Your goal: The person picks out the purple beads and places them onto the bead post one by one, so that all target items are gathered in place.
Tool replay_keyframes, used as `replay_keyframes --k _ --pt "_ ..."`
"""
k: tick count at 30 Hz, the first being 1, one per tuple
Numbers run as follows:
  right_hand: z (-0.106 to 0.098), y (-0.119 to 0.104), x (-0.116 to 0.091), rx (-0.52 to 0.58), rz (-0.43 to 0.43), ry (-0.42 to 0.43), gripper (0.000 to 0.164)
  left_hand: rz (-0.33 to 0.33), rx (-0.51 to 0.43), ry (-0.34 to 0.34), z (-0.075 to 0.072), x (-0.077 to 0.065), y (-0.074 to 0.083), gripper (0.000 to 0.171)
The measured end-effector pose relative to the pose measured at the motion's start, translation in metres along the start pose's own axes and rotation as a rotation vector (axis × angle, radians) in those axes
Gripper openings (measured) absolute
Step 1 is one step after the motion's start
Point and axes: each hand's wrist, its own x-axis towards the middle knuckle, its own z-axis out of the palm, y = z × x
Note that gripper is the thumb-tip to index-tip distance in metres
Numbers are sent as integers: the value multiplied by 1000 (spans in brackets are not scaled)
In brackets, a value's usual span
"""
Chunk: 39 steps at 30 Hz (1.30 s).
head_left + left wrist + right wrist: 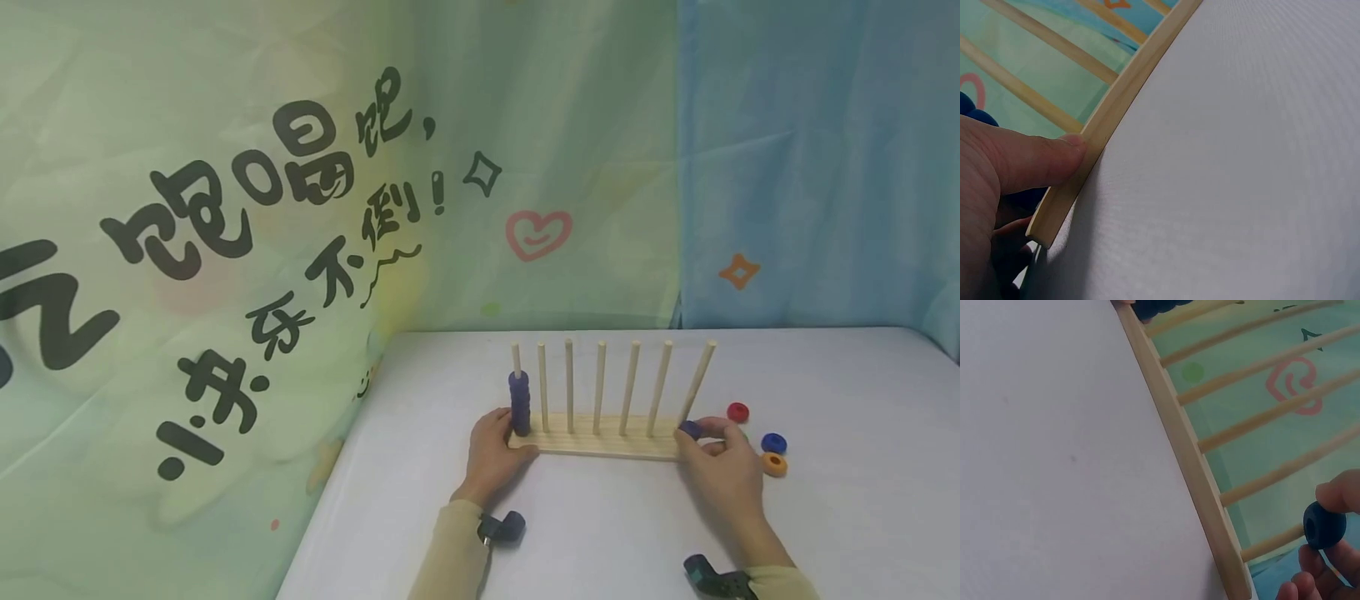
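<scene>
My left hand (491, 454) grips the left end of a wooden peg rack's base (600, 447), its thumb (1047, 162) on the front edge. Several dark blue beads (520, 404) are stacked on the leftmost peg, just beside that hand. At the other end, my right hand (726, 479) pinches a single dark blue bead (1329, 525) between thumb and fingers. This bead is close to the lower part of the rightmost peg (697, 383). Its hole (1311, 529) shows in the right wrist view, with the peg seemingly passing behind it.
To the right of my right hand lie a red bead (738, 412), a blue bead (774, 443) and an orange bead (775, 464) on the white table (600, 533). Printed cloth (540, 125) hangs behind the table and along its left side.
</scene>
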Motion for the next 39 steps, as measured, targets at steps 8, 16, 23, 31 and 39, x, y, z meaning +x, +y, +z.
replay_keyframes --k 8,16,23,31,39 --pt "9 -6 -8 56 -87 -3 32 -18 -14 -11 -1 -1 -1 60" --pt "16 -12 -17 85 -183 -106 31 4 -12 -1 0 0 -1 60" --pt "24 -15 -26 104 -216 -173 33 2 -17 -4 1 0 -2 59" --pt "37 -18 -37 174 -253 -239 31 0 -24 -5 1 0 -1 60" --pt "47 -21 -48 195 -239 -340 32 -11 -26 -12 1 -1 -2 60"
